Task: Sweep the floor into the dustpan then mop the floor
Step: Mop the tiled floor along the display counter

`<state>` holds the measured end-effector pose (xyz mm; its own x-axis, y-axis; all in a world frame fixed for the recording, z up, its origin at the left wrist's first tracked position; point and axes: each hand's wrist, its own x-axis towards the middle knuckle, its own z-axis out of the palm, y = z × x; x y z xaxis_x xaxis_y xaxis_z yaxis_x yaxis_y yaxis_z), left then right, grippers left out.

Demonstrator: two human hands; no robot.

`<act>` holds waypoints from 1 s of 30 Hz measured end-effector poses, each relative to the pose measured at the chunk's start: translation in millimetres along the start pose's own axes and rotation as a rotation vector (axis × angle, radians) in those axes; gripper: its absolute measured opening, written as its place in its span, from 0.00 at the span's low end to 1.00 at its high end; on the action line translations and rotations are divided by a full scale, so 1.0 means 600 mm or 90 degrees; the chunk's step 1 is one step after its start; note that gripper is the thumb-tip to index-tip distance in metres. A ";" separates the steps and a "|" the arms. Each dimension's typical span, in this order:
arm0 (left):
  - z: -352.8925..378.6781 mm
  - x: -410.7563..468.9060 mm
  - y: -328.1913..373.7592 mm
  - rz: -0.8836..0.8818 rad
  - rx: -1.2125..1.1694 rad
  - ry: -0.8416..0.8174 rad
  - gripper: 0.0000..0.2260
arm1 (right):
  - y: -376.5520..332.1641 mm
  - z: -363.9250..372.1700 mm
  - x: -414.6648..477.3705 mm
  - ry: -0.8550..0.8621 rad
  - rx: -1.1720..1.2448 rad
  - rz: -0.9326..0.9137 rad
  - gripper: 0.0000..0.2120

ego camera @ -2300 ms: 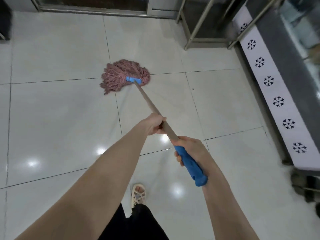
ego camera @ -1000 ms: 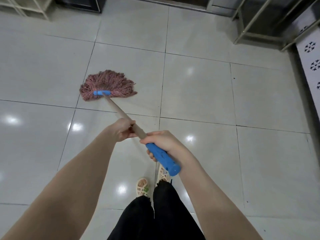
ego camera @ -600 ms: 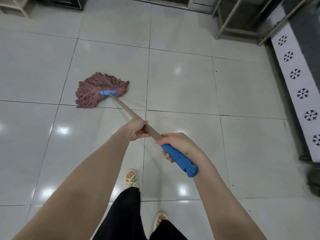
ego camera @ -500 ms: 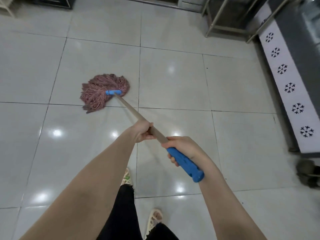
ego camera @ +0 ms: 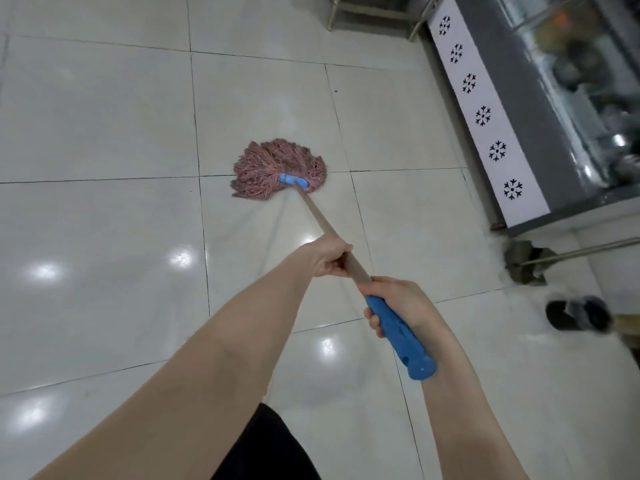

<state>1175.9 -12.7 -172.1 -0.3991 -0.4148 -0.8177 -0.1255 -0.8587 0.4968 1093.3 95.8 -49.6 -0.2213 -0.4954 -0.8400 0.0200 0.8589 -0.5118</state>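
A pink string mop head [ego camera: 277, 168] with a blue clamp lies flat on the glossy white tiled floor [ego camera: 104, 116], ahead of me. Its wooden pole [ego camera: 320, 221] slants back toward me and ends in a blue plastic grip [ego camera: 401, 337]. My left hand [ego camera: 325, 259] grips the wooden pole partway down. My right hand [ego camera: 398, 301] grips the top of the blue grip just behind it. A grey dustpan [ego camera: 524, 265] with a long metal handle stands on the floor at the right.
A grey display counter with a white snowflake-patterned strip [ego camera: 485, 116] runs along the right side. A metal rack's legs [ego camera: 367, 15] stand at the top. A dark round object [ego camera: 576, 313] sits by the dustpan, blurred. My dark trouser leg [ego camera: 270, 445] shows at the bottom.
The mop head has swept from the left side of the floor to the right, toward the counter. My view has turned right, bringing the dustpan into sight. Both hands keep their hold.
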 end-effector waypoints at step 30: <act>-0.382 -0.429 -0.498 0.026 -0.202 0.276 0.08 | 0.356 0.405 -0.227 -0.340 -0.183 -0.017 0.11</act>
<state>1524.5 281.7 -176.5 0.0222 -0.4777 -0.8783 0.1894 -0.8605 0.4728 1364.4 315.2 -88.0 0.3038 -0.4496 -0.8400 -0.2598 0.8091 -0.5271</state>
